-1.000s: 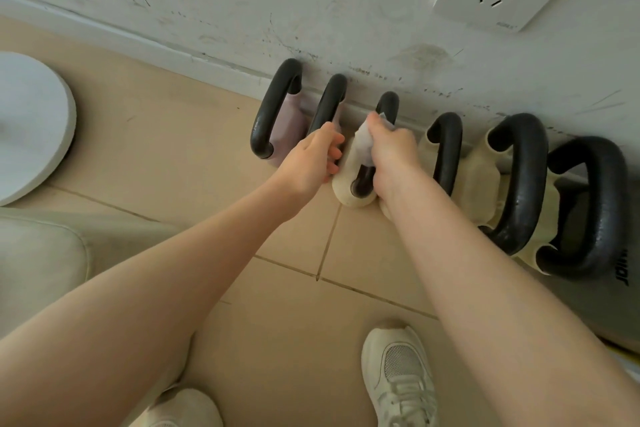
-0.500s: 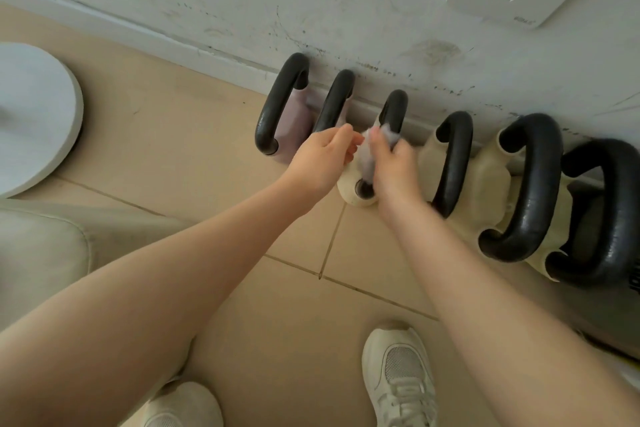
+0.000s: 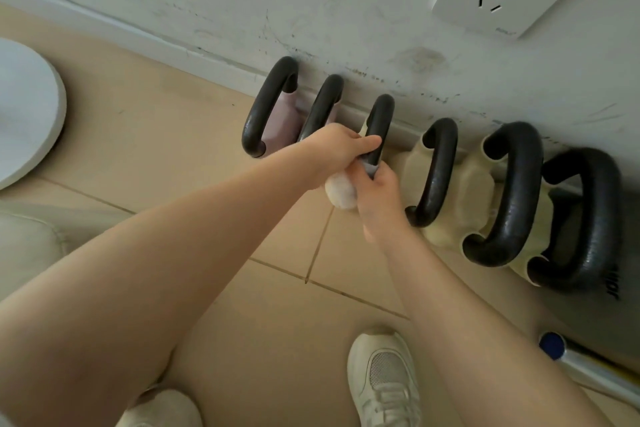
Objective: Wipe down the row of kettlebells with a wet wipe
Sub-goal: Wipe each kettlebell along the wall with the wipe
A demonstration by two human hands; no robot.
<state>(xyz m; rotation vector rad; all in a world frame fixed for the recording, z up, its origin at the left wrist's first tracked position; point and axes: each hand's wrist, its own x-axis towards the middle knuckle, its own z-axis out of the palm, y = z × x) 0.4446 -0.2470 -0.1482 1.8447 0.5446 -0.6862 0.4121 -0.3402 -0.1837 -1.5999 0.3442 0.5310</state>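
While left hand (image 3: 337, 149) grips third kettlebell (image 3: 379, 125) handle, fingers curled round it, right hand (image 3: 379, 196) fingers pinch wet wipe (image 3: 370, 168) against handle's near end; row lines floor's wall edge.

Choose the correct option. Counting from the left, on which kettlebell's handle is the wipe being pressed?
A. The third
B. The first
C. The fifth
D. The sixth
A: the right hand pinches the wipe around the lower end of the third handle, with two kettlebells to its left and three to its right; the left hand grips the same handle just above.
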